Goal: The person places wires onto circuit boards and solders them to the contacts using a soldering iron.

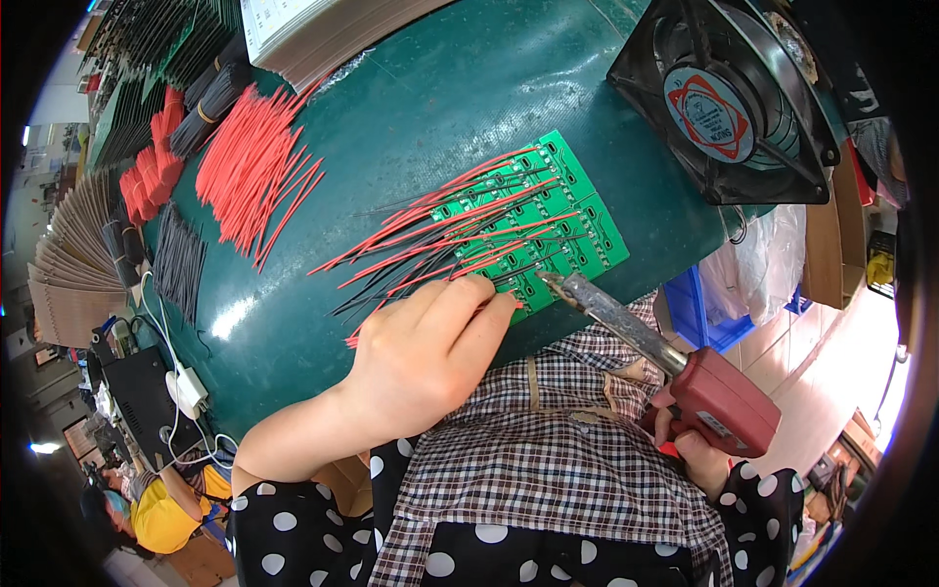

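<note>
My right hand (694, 450) grips a dark red soldering gun (729, 401), its metal barrel slanting up and left. The gun's tip is at the near edge of a green circuit board panel (599, 230). Over the near-left corner of that panel, my left hand (425, 338) is closed in a pinch on a red wire, of which only a short bit shows by the fingers. Red and black wires (421, 230) stick out from the panel in rows toward the left. My left fingers hide the ends of the nearest wires.
A pile of loose red wires (249, 166) and a smaller pile of black wires (180, 259) lie on the green table mat (391, 108). A black fan (729, 108) stands at the far right. Cardboard sheets (73, 259) and a black box (147, 396) are at left. Another person (166, 514) sits lower left.
</note>
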Demonstrator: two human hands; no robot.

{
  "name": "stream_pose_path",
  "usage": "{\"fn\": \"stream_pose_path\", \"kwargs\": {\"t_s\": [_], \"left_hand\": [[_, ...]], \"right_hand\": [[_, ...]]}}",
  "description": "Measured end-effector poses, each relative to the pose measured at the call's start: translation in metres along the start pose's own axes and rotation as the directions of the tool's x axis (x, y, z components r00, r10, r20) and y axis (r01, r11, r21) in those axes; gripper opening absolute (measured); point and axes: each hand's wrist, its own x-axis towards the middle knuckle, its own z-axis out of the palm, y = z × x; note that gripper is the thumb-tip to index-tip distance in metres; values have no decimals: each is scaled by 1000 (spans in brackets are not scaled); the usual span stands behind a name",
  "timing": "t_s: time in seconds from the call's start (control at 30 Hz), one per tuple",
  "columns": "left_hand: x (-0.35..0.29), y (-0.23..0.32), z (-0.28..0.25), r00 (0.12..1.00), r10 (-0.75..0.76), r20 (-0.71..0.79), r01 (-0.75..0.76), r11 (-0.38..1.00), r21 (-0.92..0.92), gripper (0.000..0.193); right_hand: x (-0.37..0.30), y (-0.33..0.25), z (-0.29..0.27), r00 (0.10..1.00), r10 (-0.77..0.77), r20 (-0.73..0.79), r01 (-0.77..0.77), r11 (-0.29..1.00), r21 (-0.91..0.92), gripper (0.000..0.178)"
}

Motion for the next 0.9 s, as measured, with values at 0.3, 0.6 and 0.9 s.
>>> {"fn": "stream_pose_path", "kwargs": {"t_s": [0.3,0.6,0.9], "left_hand": [[24,5,-15,999,-29,19,30,998,-62,23],[21,5,4,996,85,-30,-81,992,99,24],[22,8,3,999,38,-1,-37,991,125,24]], "right_hand": [[27,-48,-7,995,-89,35,57,848,528,60],[12,-24,-7,998,-2,65,-46,697,716,66],[0,8,-11,994,-36,101,22,991,131,56]]}}
